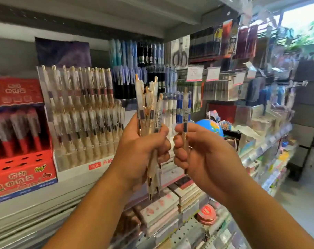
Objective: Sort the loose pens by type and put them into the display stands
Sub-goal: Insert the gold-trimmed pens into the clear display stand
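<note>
Closest in, two bare forearms (pixel 98 203) stretch forward. The left hand (pixel 141 150) has its fingers wrapped tight round a bundle of translucent white pens with gold clips (pixel 149 108). The bundle stands nearly upright, clickers above the fingers and dark tips poking out below the palm. Just right of those knuckles, the right hand (pixel 203 153) pinches a single clear-and-gold pen (pixel 185 108) between thumb and curled fingers, also upright, tip down.

Below both hands lie stacked pastel notebooks (pixel 161 207). Beyond the left fingers and off to their left stands a clear plastic tiered display stand (pixel 71 159), full of what look like the same white-and-gold pens, all upright. I reckon the single pen only needs carrying leftward and lowering tip-first. The left hand is nearer that stand, so the right would have to cross past it.

A small red label on the stand's base seems to read "PeSu", then Chinese characters I can't make out. Further left, a red cardboard pen box (pixel 21 169) carries blurred yellow lettering. Farther back, above the fingers, blue pens (pixel 127 72) fill another rack.
</note>
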